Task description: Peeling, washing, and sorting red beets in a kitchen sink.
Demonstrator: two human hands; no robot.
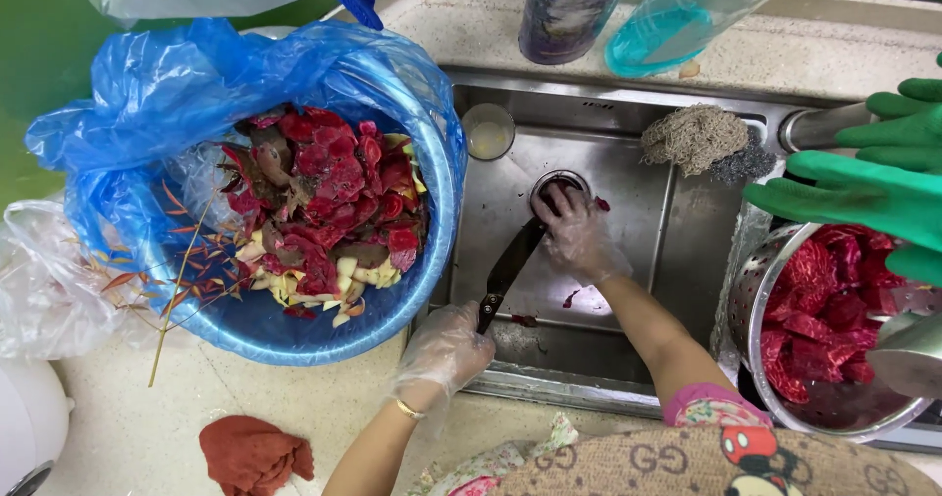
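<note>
Head view: knife (510,270) lies slanted across the steel sink (638,261), handle gripped in the closed fingers of the gloved left hand (446,347), blade tip at the drain. Gloved right hand (579,233) rests over the drain, fingers curled, holding nothing discernible. Blue lined basin (432,202) of red peelings sits left on the tabletop; a colander (751,310) of red pieces sits right, beneath another person's green gloves (873,182).

Thin, clear disposable gloves cover both the left hand (446,347) and the right hand (579,233). A slim gold bracelet (409,410) circles the left wrist; a short floral-print sleeve (714,407) trims the right arm.
</note>
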